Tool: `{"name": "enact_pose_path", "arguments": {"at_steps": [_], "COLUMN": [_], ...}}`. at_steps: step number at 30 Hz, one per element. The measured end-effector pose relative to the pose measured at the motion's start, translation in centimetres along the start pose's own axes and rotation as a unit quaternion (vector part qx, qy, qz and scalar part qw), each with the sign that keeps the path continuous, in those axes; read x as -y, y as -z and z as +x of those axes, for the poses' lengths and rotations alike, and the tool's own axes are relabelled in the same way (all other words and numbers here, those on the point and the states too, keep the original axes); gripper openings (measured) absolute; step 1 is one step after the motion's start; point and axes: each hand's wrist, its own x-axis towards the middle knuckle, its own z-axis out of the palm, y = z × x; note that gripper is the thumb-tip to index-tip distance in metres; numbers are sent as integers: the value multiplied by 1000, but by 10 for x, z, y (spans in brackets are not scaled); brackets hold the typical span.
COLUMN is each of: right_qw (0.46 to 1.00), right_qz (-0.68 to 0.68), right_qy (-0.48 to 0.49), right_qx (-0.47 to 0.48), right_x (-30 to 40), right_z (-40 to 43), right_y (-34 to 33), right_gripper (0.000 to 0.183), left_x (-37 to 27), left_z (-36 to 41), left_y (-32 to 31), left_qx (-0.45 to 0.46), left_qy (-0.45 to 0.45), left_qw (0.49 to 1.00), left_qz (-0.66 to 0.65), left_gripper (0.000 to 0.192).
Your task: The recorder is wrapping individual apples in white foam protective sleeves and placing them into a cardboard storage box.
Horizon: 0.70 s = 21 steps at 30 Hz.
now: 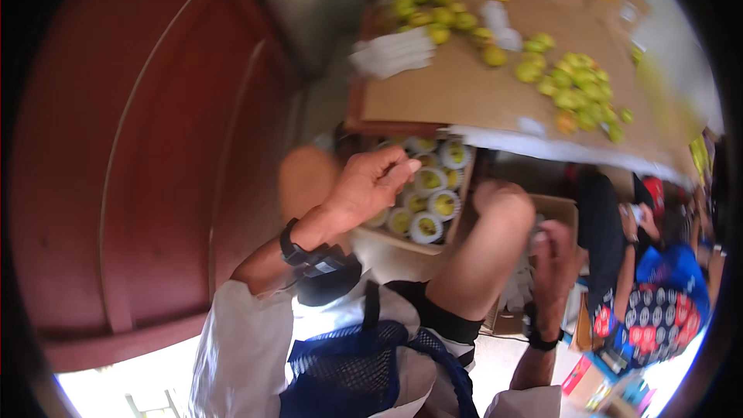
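Note:
Over a cardboard box (426, 248) between my knees hangs my left hand (380, 183), its fingers curled and thumb against the forefinger; whether it holds anything small cannot be told. In that box lie several yellow-green fruits (444, 205), each in a white foam net sleeve. My right hand (551, 244) is blurred, beside my bent knee and over a second cardboard box (554, 206); a small greyish thing shows at its fingertips, too blurred to name. Bare green fruits (583, 90) lie in loose groups on a cardboard-covered table (441, 96) in front of me.
White foam sleeves (397, 52) lie flat on the table's left part. A dark red panelled wooden door (168, 157) stands to the left. Other people sit to the right; one person's hands (638, 217) hold something pale. Boxes (586, 383) stand at lower right.

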Motion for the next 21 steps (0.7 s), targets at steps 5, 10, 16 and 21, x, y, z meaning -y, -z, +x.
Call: {"name": "enact_pose_path", "arguments": {"at_steps": [5, 10, 16, 21], "right_qw": [993, 939, 914, 920], "right_qz": [-68, -150, -171, -169], "right_qy": [87, 220, 256, 247], "right_qx": [46, 219, 265, 253], "right_x": [4, -16, -23, -53], "right_z": [57, 85, 92, 94], "right_y": [-4, -42, -56, -70], "right_gripper": [30, 30, 22, 28], "left_x": [17, 43, 75, 92], "left_z": [-86, -162, -195, -195], "left_y": [24, 0, -18, -21], "left_qx": [-205, -191, -165, -196], "left_qy": [-224, -92, -32, -59], "left_qw": [918, 933, 940, 930], "left_qz": [256, 290, 297, 306], "left_gripper": [13, 48, 68, 61]}}
